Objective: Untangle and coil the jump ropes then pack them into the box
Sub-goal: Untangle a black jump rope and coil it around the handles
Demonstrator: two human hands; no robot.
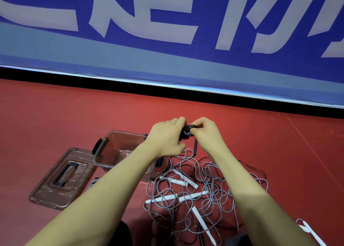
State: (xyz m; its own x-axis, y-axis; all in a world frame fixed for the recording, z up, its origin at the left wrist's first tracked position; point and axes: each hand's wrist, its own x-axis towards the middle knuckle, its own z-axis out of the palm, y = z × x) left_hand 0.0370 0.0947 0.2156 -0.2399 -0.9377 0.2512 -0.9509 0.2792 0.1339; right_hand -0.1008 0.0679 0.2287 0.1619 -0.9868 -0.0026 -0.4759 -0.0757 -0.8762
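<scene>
1. While both forearms reach out over the red floor [55,119], the left hand [164,136] and right hand [206,132] meet around a small dark coil of rope [188,131], held up in the air just beyond the box.
2. The left fingers curl round the coil's left side; the right fingers [198,123] pinch its top loop. Most of the coil is hidden behind the knuckles, so its number of turns cannot be made out.
3. A dark handle [194,148] hangs down from the coil, between the two wrists.
4. The clear box [111,149] sits open on the floor under the left forearm, which covers its near right corner; its inside is hard to read through the glare.
5. Its lid [55,180] lies flat just left of it, touching the box's corner.
6. A tangled heap of grey ropes [204,188] with white handles [162,198] spreads on the floor beneath the right forearm, right beside the box.
7. One more white handle [310,232] is cut off at the lower right edge.
8. A blue banner [167,31] with large pale letters, cropped at the top, stands behind.
</scene>
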